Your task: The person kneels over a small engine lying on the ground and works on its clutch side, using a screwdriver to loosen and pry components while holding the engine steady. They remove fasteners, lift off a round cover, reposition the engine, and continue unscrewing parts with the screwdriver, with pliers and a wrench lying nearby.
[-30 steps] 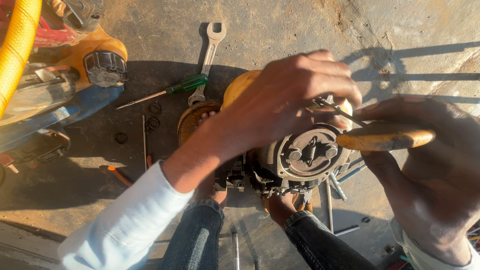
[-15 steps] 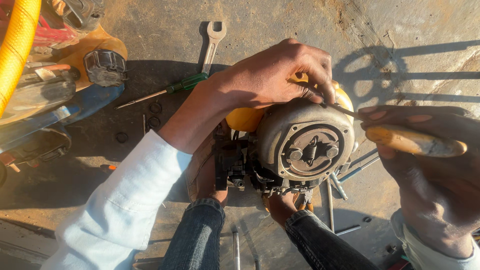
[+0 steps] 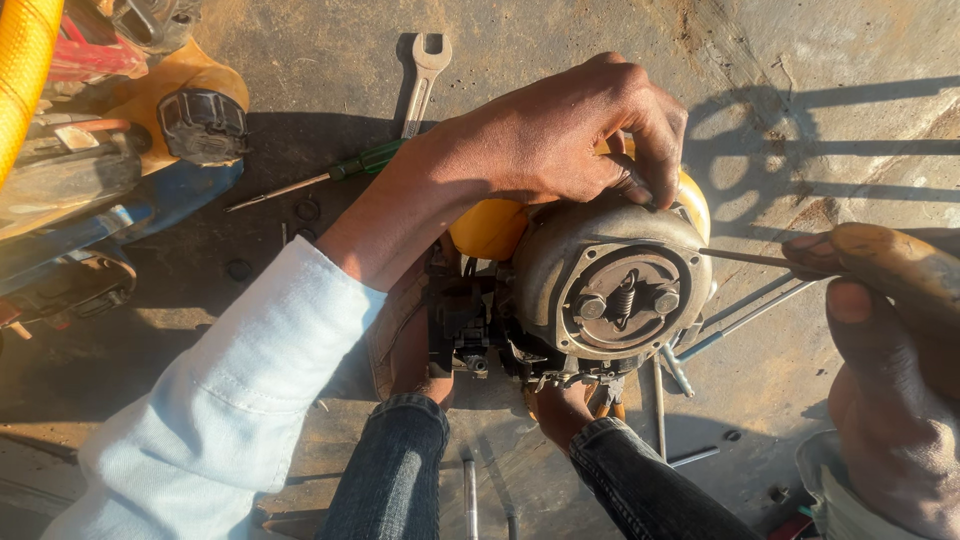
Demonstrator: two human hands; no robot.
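The small grey metal engine with a round clutch housing and yellow casing (image 3: 610, 290) sits on the concrete floor (image 3: 800, 50) between the person's feet. The left hand (image 3: 570, 135) curls over its top at 12 o'clock, fingertips pinched on the rim. The right hand (image 3: 890, 380), at 3 o'clock, is closed around a wooden-handled screwdriver (image 3: 880, 262), tip touching the housing. A silver open-ended spanner (image 3: 425, 75) and green-handled screwdriver (image 3: 330, 175) lie at 10 o'clock.

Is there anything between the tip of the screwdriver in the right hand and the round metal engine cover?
Nothing visible. The screwdriver in the right hand reaches the right edge of the engine cover with a bare shaft. The left hand rests on the cover's top, above that line, not across it.
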